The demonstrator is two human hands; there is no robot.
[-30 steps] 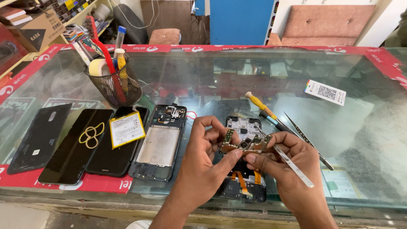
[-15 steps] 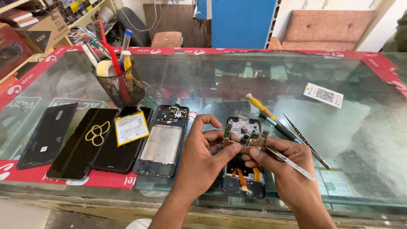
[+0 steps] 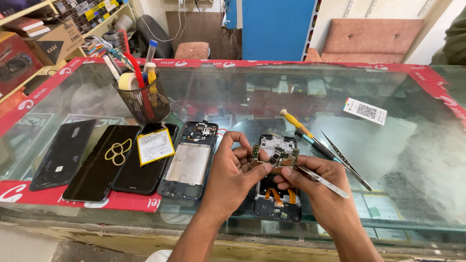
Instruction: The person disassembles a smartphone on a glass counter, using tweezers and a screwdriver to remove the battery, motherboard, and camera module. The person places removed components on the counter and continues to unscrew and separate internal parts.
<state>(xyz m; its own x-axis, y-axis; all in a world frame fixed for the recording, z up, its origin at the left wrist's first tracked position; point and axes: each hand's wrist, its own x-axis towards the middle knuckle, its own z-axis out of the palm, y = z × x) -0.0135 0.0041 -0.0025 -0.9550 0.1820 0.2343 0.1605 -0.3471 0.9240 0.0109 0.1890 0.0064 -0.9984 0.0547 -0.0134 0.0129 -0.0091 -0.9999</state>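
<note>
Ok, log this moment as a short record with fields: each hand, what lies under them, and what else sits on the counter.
left hand: pinches the small green circuit board from the left
right hand: grips the board's right side and holds silver metal tweezers
under the hands: opened black phone body with orange ribbon cables on the glass counter
left of them: bare phone frame, yellow-labelled flat battery, two dark back covers
right of them: yellow-handled screwdriver
behind: black mesh tool cup
</note>
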